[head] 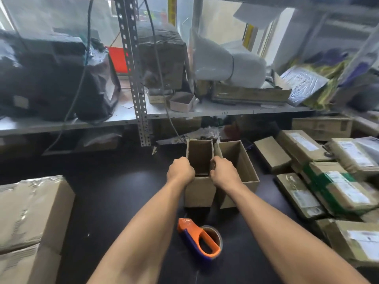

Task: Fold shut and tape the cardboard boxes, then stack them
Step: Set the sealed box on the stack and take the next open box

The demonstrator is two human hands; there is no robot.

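Two open brown cardboard boxes stand side by side on the dark table. My left hand (180, 171) grips the left wall of the nearer, narrower box (200, 193), and my right hand (222, 171) grips its right wall; its top is open and its inside looks empty. The second open box (240, 158) touches it on the right, with its flaps up. A tape dispenser (200, 239) with an orange handle, blue body and a roll of clear tape lies on the table just in front of the boxes, between my forearms.
Large taped cartons (30, 218) sit at the left front. A heap of sealed, labelled parcels (328, 181) fills the right side. Behind the boxes runs a metal shelf (225, 111) with bags, cartons and a hanging cable (164, 95).
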